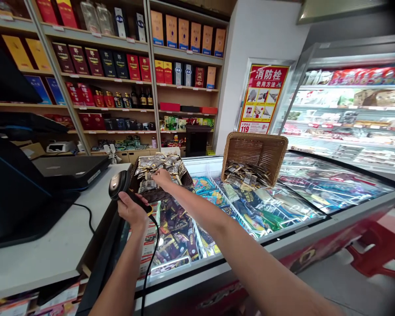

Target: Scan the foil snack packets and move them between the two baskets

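Note:
My left hand (133,208) is wrapped round the grip of a black barcode scanner (120,184), whose head points up and to the left. Its cable (155,250) hangs down past my wrist. Over the dark wicker basket (187,180), my right hand (162,178) has its fingers pinched on one of the small packets (149,177) at the top of the pile. More flat packets (161,160) in gold, black and clear wrapping fill this basket. To its right, a brown wicker basket (255,140) stands tilted towards me, with similar packets (246,174) in its lower part.
Both baskets sit on a glass-topped freezer (273,239) full of packaged goods. A white counter (52,235) with black checkout equipment (16,188) is at left. Shelves of boxed bottles (105,61) stand behind, a lit display fridge (352,105) and red stool (378,250) at right.

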{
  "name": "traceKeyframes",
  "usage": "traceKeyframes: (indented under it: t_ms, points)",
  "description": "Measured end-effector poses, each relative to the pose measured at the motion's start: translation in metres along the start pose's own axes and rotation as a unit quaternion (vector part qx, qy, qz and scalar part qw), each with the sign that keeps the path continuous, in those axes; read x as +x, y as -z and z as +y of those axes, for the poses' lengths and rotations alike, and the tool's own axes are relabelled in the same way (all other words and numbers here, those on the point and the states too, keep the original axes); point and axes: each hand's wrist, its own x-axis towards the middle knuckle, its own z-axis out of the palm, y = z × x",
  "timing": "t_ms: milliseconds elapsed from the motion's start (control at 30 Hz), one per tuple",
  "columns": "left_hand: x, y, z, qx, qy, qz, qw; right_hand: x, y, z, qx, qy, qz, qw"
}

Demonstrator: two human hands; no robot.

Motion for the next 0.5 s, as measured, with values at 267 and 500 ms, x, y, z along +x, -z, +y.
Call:
traceKeyframes:
  t_ms: [267,500]
  points:
    - [-0.028,-0.005,0.0,0.011,0.024,-0.185,0.982,-0.066,0.124,0.09,0.315,-0.045,0.163,0.934]
    - [-0.051,-0.008,-0.007,0.084,0.095,-0.393,0.911,-0.094,0.164,0.147,0.327,-0.208,0.18,0.904]
